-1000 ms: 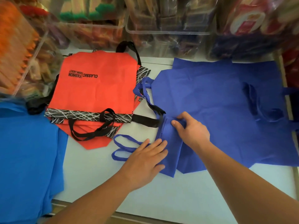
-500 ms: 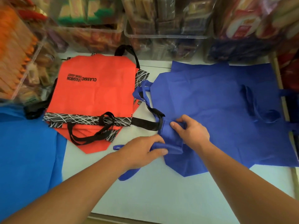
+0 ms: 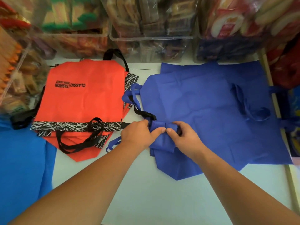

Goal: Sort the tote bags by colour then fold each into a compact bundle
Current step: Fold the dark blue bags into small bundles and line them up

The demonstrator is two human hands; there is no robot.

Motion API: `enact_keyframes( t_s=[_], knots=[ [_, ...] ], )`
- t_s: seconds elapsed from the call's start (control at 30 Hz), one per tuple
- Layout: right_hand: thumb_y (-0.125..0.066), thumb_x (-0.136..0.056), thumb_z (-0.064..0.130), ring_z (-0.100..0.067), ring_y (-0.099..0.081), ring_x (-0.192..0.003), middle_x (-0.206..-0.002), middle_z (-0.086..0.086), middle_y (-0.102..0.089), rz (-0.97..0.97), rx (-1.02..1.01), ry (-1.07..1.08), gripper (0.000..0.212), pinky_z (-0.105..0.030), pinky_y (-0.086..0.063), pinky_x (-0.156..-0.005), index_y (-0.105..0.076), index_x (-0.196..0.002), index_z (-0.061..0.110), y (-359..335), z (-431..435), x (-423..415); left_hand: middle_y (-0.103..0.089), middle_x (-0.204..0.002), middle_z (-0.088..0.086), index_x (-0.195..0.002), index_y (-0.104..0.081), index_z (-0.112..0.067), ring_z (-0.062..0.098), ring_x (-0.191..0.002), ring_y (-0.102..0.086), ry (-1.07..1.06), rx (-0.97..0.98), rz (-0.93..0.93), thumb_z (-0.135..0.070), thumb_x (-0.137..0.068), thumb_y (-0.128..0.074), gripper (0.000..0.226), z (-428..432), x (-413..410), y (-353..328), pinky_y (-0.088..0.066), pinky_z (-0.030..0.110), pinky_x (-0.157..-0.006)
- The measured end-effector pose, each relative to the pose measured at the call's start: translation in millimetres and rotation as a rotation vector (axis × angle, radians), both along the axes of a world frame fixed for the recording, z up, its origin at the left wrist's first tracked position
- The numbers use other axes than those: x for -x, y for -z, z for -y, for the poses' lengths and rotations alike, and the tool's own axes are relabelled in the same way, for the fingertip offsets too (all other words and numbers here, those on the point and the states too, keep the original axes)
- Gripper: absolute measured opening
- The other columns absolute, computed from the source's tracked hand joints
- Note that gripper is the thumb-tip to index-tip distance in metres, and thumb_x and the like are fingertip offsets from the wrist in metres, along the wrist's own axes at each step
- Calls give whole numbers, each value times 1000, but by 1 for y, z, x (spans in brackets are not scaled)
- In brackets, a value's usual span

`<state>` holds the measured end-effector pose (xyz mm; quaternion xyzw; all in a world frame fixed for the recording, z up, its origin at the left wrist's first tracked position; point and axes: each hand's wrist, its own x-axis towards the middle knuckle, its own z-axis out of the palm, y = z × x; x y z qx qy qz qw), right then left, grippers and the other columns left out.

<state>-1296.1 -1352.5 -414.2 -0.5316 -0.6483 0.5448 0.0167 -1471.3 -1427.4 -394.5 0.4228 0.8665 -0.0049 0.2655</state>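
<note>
Left hand [image 3: 139, 133]: it has moved up and away from the near table since a second ago. Its fingers now curl on the left end of a small roll, thumb on top.
Table [image 3: 146, 192]: white, with lots of open room on the near side between the two arms.
Bright blue pile [image 3: 21, 159]: lies flat on the near left, well apart from the hands.
Right hand [image 3: 185, 137]: pinches the right end of the roll. Its thumb tip almost touches the other thumb.
Roll [image 3: 159, 125]: this is the purple-blue bag being folded. It sits between the hands, on the near left edge of the purple-blue pile. Its long side runs left to right.
Loose handle [image 3: 113, 143]: a blue loop that sticks out on the near left, by the left wrist. The left hand is nearer to it.
Black strap [image 3: 144, 113]: touches the far left of the roll. I think it could get caught in the fold.
Purple-blue pile [image 3: 211, 111]: spread flat, to the right and far side of the hands.
Orange pile [image 3: 81, 98]: just beside the left hand, on the left.
Bins [image 3: 151, 38]: clear boxes along the far edge.
Next move: the roll likely needs tucking tight, and the loop pulled in.
</note>
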Motion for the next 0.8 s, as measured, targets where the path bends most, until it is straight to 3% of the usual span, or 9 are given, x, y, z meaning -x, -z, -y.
enact_keyframes(
  t_s=[0.07,0.17,0.3,0.4,0.47,0.53,0.67,0.73,0.8],
  knots=[
    [-62,-96,50,-7,-60,-97,-120,5,-54,14,-33,24,41,-25,-51,-81,-54,-130,28,-4,5,4,-71,-109,5,-104,-64,-22,32,-106,-65,-20,-32,63,-77,-88,-51,59,3,-1,1,-54,40,-83],
    [-63,-98,43,-7,-58,-90,-117,1,-44,-13,-22,82,26,-20,-47,-75,-53,-118,29,-8,15,10,-67,-121,11,-122,-61,-12,35,-115,-61,-71,-79,239,-53,-100,-51,47,14,-7,1,-52,44,-93],
    [-65,-98,40,-14,-63,-96,-115,-3,-58,-108,41,174,20,-23,-48,-71,-54,-112,31,-29,28,20,-64,-132,6,-134,-54,-15,27,-122,-59,-199,-207,462,-43,-103,-52,42,35,-7,-12,-49,42,-102],
    [-64,-97,44,-11,-62,-102,-114,6,-61,-207,82,251,18,-26,-50,-73,-55,-111,36,-62,42,24,-63,-131,0,-135,-54,-19,19,-122,-59,-213,-340,580,-42,-104,-50,39,58,-12,-36,-48,40,-104],
    [-62,-99,40,2,-60,-92,-107,14,-62,-224,50,247,12,-17,-47,-65,-57,-109,35,-80,58,24,-63,-126,-1,-131,-55,-20,19,-117,-59,-160,-331,582,-40,-104,-48,35,80,-17,-48,-49,42,-101],
    [-63,-99,31,4,-59,-85,-103,17,-63,-223,29,250,6,-13,-45,-61,-61,-104,32,-85,81,19,-61,-126,0,-129,-55,-19,22,-117,-58,-96,-240,527,-40,-102,-52,34,107,-20,-52,-49,43,-99],
    [-65,-97,16,-8,-61,-91,-101,13,-67,-136,120,259,10,-21,-44,-69,-67,-96,26,-61,135,11,-37,-156,-8,-157,-31,-26,16,-140,-36,-9,-253,283,-46,-93,-68,77,168,-26,-47,-37,33,-112],
    [-64,-96,10,-8,-62,-93,-100,11,-68,-118,174,240,15,-21,-44,-72,-69,-95,24,-46,156,12,-35,-161,-9,-159,-32,-26,13,-144,-34,38,-282,281,-40,-98,-63,69,189,-31,-36,-31,26,-116],
    [-62,-96,8,-9,-62,-94,-100,9,-69,-114,181,213,17,-21,-44,-74,-69,-95,23,-35,168,17,-43,-156,-12,-153,-43,-27,10,-140,-42,-5,-275,381,-32,-103,-57,53,203,-36,-20,-35,25,-115]
  ],
)
